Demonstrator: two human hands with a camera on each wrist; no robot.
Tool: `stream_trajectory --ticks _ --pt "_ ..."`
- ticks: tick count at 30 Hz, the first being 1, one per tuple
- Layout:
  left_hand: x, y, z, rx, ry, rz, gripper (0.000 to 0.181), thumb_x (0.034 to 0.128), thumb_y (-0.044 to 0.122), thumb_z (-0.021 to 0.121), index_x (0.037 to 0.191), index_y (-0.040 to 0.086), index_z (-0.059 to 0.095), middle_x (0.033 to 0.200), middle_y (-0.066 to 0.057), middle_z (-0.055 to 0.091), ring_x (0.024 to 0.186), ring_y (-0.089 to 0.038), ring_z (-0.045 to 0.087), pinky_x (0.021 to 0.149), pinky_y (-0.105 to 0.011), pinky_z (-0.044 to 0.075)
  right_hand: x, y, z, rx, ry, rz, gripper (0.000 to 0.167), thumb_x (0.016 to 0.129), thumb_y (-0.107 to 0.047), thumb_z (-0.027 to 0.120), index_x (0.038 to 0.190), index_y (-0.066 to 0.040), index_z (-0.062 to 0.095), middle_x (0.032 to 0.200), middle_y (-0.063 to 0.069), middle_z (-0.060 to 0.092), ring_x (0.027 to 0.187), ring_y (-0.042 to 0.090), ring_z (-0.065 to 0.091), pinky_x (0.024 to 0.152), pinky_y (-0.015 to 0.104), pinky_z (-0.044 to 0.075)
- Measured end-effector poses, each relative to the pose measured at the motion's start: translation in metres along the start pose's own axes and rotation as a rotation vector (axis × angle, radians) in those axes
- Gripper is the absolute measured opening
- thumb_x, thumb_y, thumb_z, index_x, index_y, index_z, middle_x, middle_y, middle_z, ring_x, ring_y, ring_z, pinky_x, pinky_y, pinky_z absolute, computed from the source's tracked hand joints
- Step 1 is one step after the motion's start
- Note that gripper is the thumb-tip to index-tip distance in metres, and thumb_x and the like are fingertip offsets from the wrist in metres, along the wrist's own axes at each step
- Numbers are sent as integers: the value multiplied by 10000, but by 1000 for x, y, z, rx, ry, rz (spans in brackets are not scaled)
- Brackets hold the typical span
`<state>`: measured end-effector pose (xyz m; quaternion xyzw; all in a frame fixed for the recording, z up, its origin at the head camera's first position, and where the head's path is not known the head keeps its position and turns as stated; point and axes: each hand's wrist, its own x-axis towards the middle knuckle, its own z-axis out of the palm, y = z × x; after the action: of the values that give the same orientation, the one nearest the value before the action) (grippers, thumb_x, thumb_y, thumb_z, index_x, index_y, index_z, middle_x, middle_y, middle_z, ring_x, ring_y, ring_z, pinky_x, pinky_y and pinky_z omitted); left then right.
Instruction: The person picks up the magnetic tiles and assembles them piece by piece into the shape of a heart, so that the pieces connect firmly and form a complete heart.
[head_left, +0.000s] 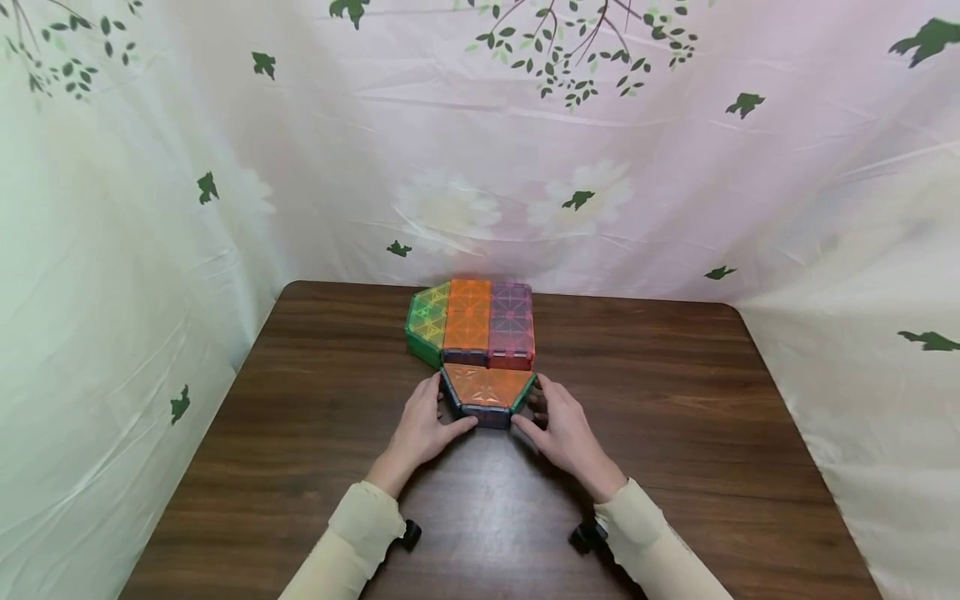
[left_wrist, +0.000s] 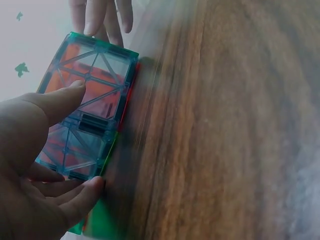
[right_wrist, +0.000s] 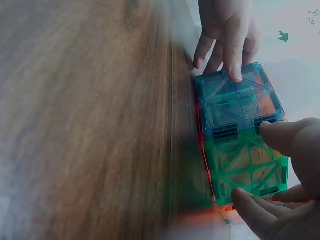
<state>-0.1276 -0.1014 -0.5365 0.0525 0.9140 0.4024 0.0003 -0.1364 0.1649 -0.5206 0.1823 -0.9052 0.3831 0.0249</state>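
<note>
A low trapezoid block of translucent magnetic tiles, with an orange top and blue and green sides, lies in the middle of the table. My left hand holds its left end, thumb at the front and fingers along the slanted blue side. At the other end, my right hand grips the green side between thumb and fingers. Just behind the block is a larger flat magnetic-tile shape, with a yellow-green end, an orange middle and a purple section. In the wrist views, the block's blue tile and green tile show crossed ribs.
The brown wooden table extends to both sides and in front of the tiles. Behind it hangs a pale curtain with leaf prints, close to the far edge. Small black devices sit at both wrists.
</note>
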Motion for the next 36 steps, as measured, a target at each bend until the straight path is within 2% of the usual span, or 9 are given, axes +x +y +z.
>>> stream_trajectory --ticks 7,15,23,31,36 --pt "2 -2 1 -1 24 22 949 862 437 880 1572 5 421 1493 -187 529 1182 -311 627 952 -449 579 4 1 1 -105 45 -60 827 891 -329 872 1520 31 474 1326 252 647 1166 378 666 928 541 572" --pt "2 -2 2 -59 50 31 891 857 379 897 1557 51 454 1453 -155 554 1170 -285 639 899 -369 609 6 1 -1 -77 9 -37 818 920 -315 844 1558 -3 439 1426 240 610 1266 397 633 989 557 551" --pt "6 -1 3 -81 86 19 847 858 357 900 1537 81 476 1364 -130 587 1121 -269 660 877 -341 614 11 2 -3 -108 5 -31 844 932 -319 829 1571 38 409 1505 271 542 1350 416 571 1052 578 508" --pt "7 3 7 -90 100 -17 921 911 349 847 1583 -62 369 1510 -276 487 1137 -333 690 863 -352 620 14 2 -3 -122 3 -16 866 952 -324 806 1589 61 364 1514 282 520 1364 424 552 1057 577 504" --pt "5 6 7 -104 77 -44 963 918 390 832 1602 -64 327 1534 -280 462 1151 -339 686 880 -385 617 16 2 -8 -118 -9 -5 856 974 -358 774 1596 55 355 1526 273 507 1373 427 539 1065 590 493"
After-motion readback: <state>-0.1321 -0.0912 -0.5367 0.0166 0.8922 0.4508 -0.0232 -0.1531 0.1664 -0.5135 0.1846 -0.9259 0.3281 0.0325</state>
